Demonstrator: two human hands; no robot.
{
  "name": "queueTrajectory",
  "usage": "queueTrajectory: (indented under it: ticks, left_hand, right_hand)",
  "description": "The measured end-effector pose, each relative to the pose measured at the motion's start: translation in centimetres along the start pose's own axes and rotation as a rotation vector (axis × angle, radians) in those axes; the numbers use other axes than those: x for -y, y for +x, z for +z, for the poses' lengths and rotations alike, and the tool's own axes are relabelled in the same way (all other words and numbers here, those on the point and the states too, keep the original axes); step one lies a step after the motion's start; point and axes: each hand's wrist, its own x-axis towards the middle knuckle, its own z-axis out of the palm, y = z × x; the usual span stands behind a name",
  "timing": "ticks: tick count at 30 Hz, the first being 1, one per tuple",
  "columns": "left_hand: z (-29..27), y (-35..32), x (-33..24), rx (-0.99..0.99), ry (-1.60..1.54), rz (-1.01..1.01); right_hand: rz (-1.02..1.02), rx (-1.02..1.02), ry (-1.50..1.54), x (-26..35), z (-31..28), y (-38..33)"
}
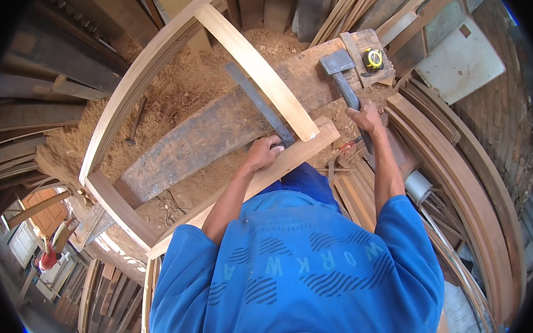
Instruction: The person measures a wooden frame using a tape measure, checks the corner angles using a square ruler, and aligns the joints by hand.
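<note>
A hammer (337, 62) with a blocky grey head and dark handle is gripped in my right hand (366, 118), its head over the plank near a tape measure (373, 58). My left hand (263, 153) curls round the near end of a long flat grey bar (255, 95), close to the near rail of a wooden frame (144, 64). The bar slants away inside the frame, beside its pale crosspiece (260, 74). That crosspiece meets the near rail (301, 153) just right of my left hand. The frame lies across a worn plank, close to my body.
The worn plank (176, 149) runs under the frame, with wood shavings (151, 107) around it. A second hammer (137, 121) lies among them at left. Curved boards (461, 172) are stacked at right, near a grey cylinder (418, 187). Boards lean along the back and left.
</note>
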Motion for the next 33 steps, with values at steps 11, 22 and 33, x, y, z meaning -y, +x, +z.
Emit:
queueTrajectory:
  ticks: [11,22,33]
  left_hand:
    - [-0.7,0.4,-3.0,0.07,-0.008,-0.038]
    - [2.2,-4.2,0.5,-0.363,0.147,-0.051]
    - [2.7,-4.5,2.1,-0.495,0.169,0.109]
  right_hand:
    - [0.107,0.129,0.044,0.0,4.8,1.4]
    - [-0.17,-0.037,0.128,4.4,1.4,-4.0]
    - [-0.11,0.117,0.3,7.5,2.8,-7.1]
